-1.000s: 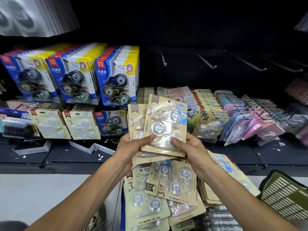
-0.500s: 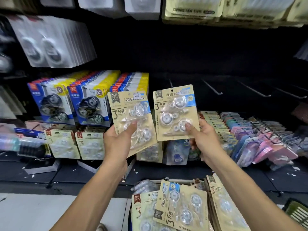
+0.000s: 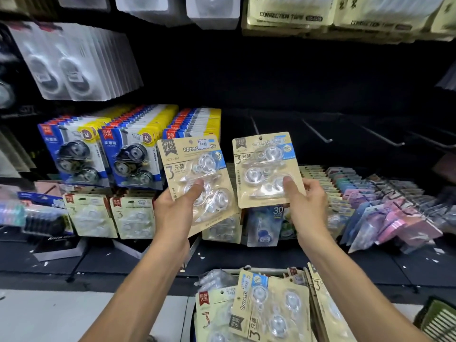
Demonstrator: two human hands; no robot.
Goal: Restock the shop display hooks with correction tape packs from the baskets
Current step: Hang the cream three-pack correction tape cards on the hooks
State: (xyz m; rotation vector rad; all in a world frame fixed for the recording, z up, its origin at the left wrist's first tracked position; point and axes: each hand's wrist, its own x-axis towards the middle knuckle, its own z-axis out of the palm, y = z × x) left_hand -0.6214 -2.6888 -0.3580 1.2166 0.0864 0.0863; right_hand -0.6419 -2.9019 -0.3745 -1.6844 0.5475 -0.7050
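Observation:
My left hand [image 3: 176,213] grips a beige correction tape pack [image 3: 195,169] by its lower edge, thumb across the clear blister. My right hand [image 3: 307,206] holds a second identical pack [image 3: 265,166] upright, thumb on its lower right front. The two packs stand side by side and apart, raised before the dark display wall. Bare metal hooks [image 3: 318,132] stick out of the wall just right of the right pack. More of the same packs [image 3: 269,307] lie heaped in a basket at the bottom of the view.
Blue-and-yellow tape packs [image 3: 128,154] hang full on hooks at the left. Beige packs [image 3: 93,215] hang in the row below. Pink and pastel packs [image 3: 394,208] fill the lower right hooks. A green mesh basket [image 3: 439,322] sits at the bottom right corner.
Both hands rose from the basket toward the hook wall and split the stacked packs apart, one in each hand. In the last half second they barely shifted.

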